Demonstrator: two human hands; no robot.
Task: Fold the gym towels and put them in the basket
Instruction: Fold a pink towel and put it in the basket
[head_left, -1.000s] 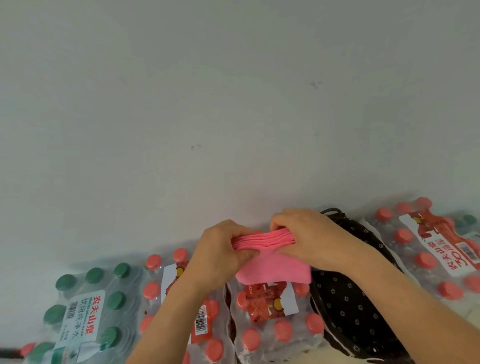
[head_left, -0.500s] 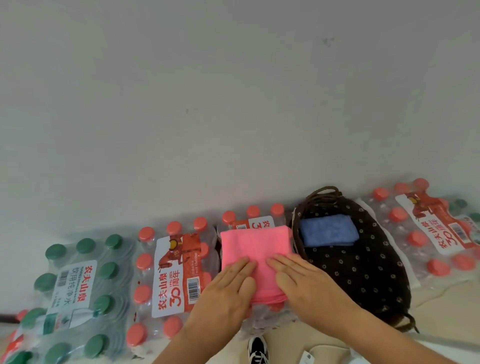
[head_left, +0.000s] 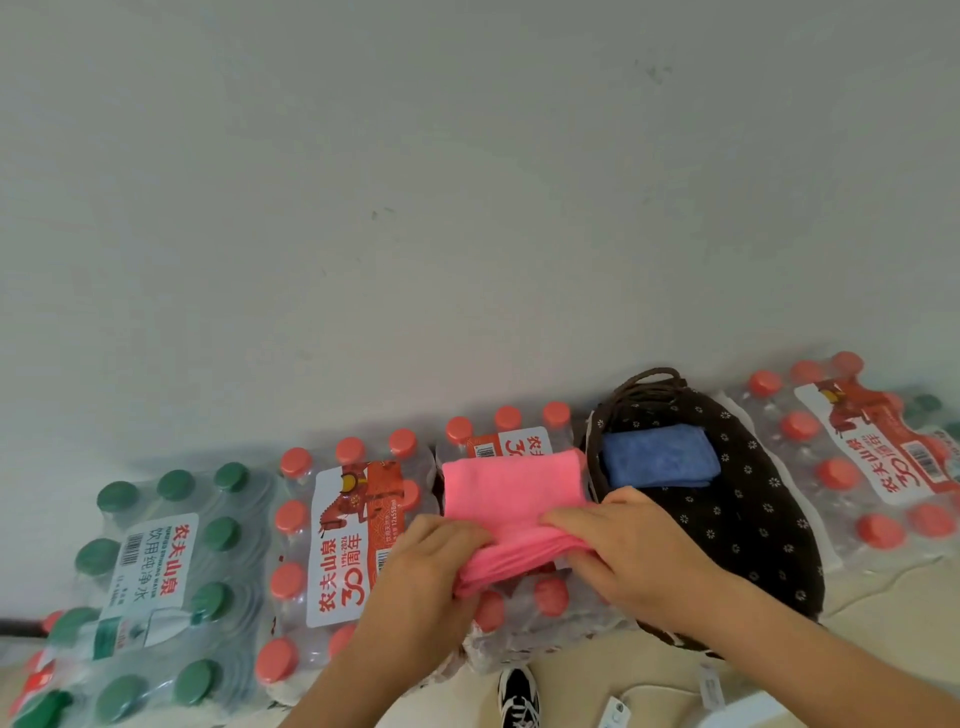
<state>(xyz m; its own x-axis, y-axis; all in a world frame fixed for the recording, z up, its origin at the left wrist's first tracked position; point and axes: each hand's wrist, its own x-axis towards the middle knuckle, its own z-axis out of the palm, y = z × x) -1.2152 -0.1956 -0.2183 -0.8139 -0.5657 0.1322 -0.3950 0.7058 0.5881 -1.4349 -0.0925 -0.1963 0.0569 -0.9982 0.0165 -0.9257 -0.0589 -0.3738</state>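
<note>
Soft, even light, fairly bright. A faint shadow smudges the wall just above the bottle packs. Everything's slightly mushy, and the row bows at the lower corners.

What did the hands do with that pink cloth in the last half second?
The left hand and right hand went from pressing flat on the pink folded cloth towel to gripping its near edge, bunching it. The blue folded towel stays inside the dark dotted fabric basket.
</note>
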